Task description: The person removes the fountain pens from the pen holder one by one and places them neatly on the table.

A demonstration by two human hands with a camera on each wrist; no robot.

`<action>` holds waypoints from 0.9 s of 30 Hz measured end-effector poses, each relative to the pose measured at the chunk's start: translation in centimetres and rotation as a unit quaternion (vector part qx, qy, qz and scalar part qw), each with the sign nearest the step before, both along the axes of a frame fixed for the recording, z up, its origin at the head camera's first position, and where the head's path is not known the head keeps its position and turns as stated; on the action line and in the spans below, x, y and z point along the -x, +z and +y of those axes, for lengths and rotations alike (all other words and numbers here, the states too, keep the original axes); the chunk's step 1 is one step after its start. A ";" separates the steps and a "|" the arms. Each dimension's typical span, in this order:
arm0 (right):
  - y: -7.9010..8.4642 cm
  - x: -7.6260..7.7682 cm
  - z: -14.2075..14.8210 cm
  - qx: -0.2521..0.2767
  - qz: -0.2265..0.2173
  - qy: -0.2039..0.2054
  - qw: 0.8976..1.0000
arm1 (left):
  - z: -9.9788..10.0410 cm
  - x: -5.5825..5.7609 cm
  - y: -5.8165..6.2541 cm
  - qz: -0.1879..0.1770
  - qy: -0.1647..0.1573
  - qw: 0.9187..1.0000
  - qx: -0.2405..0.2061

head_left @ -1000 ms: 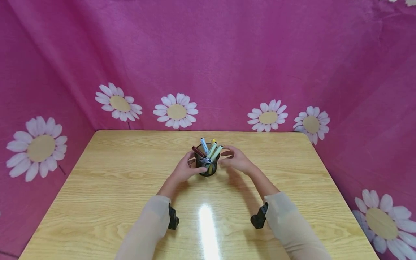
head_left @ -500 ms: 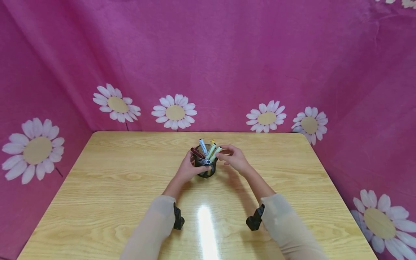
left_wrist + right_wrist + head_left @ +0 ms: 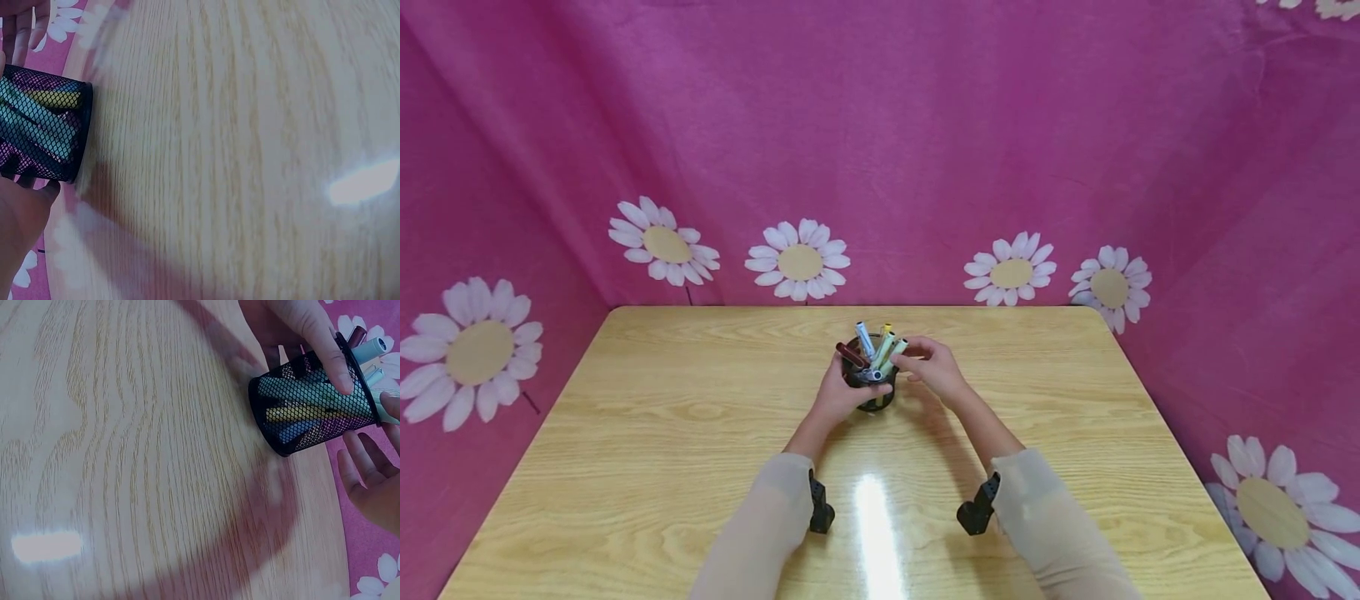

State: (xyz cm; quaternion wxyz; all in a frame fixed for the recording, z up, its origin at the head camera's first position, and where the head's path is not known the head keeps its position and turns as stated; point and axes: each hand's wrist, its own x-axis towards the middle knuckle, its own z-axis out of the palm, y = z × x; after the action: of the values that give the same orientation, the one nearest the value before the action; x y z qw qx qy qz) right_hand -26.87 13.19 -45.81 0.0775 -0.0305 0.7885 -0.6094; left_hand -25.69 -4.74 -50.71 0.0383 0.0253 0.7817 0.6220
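A black mesh pen holder (image 3: 877, 398) stands on the wooden table, with several markers and pens in it. My left hand (image 3: 837, 393) grips the holder from the left, its thumb across the near side. From the right, my right hand (image 3: 938, 372) pinches a light green marker (image 3: 896, 351) at the rim. The right wrist view shows its thumb on that marker and other fingers spread beside the mesh. A dark red pen (image 3: 851, 356) leans left, and a light blue marker (image 3: 864, 336) stands at the back. The mesh (image 3: 44, 119) partly hides the lower ends.
The wooden table (image 3: 700, 467) reaches to a pink curtain (image 3: 880, 150) printed with white daisies, behind it and at both sides. A bright light reflection lies on the near part of the tabletop. Black wrist cameras sit on both sleeves.
My left hand has closed in around the holder. My right hand has moved left from beside the holder to the light green marker and taken hold of it.
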 end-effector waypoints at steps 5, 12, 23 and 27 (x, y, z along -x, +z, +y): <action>-0.1 0.0 -0.2 -0.001 0.006 -0.014 1.000 | 0.0 -0.1 0.0 0.007 -0.004 1.000 0.009; -0.1 0.1 -0.4 -0.001 0.010 -0.023 1.000 | 0.1 -0.3 0.4 0.018 -0.008 1.000 0.011; 0.1 0.0 -0.5 -0.014 0.018 -0.039 0.999 | 0.0 -0.1 0.2 -0.002 -0.007 1.000 0.014; 0.4 -0.1 -0.6 -0.012 0.019 -0.047 0.999 | -0.1 -0.2 0.3 0.003 -0.008 1.000 0.014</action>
State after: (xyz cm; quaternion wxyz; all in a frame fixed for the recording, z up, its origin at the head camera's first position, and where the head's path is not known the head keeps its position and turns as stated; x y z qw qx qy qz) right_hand -26.81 12.62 -45.38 0.0344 -0.0036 0.7978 -0.6020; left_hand -25.50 -4.84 -50.46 0.0411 0.0333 0.7901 0.6107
